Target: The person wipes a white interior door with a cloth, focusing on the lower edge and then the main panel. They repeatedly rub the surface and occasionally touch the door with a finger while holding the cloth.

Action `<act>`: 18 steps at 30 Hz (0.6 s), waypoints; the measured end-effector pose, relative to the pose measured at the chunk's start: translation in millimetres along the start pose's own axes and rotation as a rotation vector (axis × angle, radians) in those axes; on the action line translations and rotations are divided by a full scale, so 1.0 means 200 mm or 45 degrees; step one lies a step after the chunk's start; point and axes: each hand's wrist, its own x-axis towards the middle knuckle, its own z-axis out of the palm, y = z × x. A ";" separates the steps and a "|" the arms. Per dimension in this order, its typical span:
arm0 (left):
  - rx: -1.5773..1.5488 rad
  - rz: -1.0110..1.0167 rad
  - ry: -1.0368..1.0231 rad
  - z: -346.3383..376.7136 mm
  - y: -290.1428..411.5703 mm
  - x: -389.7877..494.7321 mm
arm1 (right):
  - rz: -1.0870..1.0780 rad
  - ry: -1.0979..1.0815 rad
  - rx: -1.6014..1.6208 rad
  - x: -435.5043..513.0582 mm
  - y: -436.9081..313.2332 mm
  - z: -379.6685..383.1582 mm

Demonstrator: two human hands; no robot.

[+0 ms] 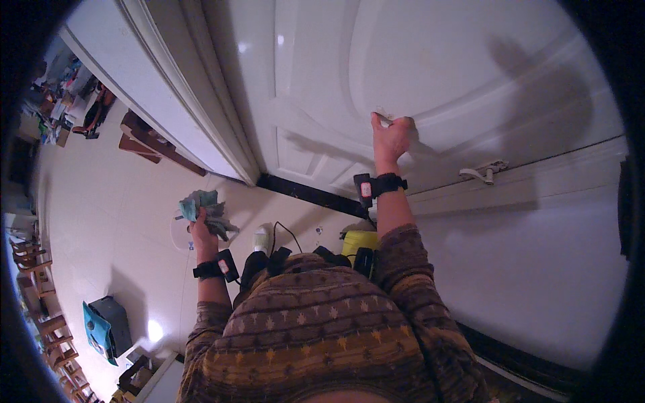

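My left hand grips a crumpled green and grey cloth low on the left, above the tiled floor. Raised in front of me, my right hand is at the white panelled door, its fingers curled and the thumb side towards the surface. Just beyond its fingertips, a small patch of flaky residue shows on the door panel. Whether anything thin is between those fingers cannot be made out. A white lever handle sits near the door's edge, to the right of my right hand.
A yellow container stands on the floor by my right forearm. Behind my left hand is a pale see-through item. A grey bin with a teal lid, wooden chairs and a brown wooden piece are leftward. A dark cable loops near my foot.
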 end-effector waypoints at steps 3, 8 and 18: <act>0.025 -0.012 0.006 0.01 0.03 -0.03 | -0.048 0.036 0.041 0.00 0.02 0.04; 0.040 0.012 -0.071 0.01 0.05 -0.05 | -0.274 0.096 0.221 0.05 0.15 0.00; -0.018 -0.008 -0.087 0.00 0.01 0.03 | 0.079 -0.051 0.106 0.02 0.01 -0.05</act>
